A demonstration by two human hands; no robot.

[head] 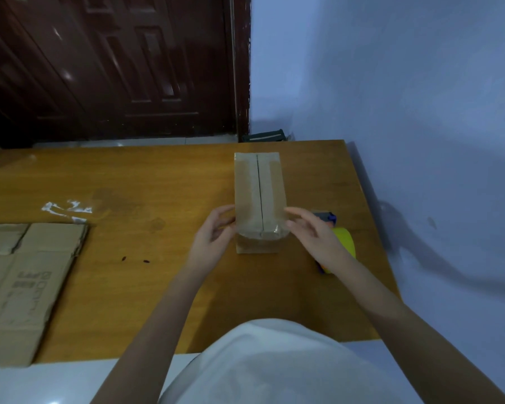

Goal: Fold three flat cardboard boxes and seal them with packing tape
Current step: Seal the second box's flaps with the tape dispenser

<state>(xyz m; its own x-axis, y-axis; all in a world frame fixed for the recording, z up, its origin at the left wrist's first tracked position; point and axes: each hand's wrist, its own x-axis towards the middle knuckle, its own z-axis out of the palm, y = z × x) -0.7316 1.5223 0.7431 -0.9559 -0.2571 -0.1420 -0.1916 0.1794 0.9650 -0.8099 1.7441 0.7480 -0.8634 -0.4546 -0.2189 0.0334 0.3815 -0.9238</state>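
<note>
- Hands flank a folded box [260, 196] on the table [158, 182]: left hand [213, 233] at its near left edge, fingers loosely curled against the side; right hand [312, 228] at the near right corner, fingers extended and touching it.
- Box taped along its top seam, standing right of centre.
- Tape dispenser [343, 243], yellow roll, lies just beside the right hand.
- Flat cardboard [27, 275] rests at the table's left.
- Dark wooden door [114, 65] and blue wall [391, 83] stand behind.

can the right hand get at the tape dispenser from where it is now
Probably yes. The right hand hovers at the folded box, and the tape dispenser lies on the table directly under that wrist, with nothing between them; it only needs to drop and turn.
</note>
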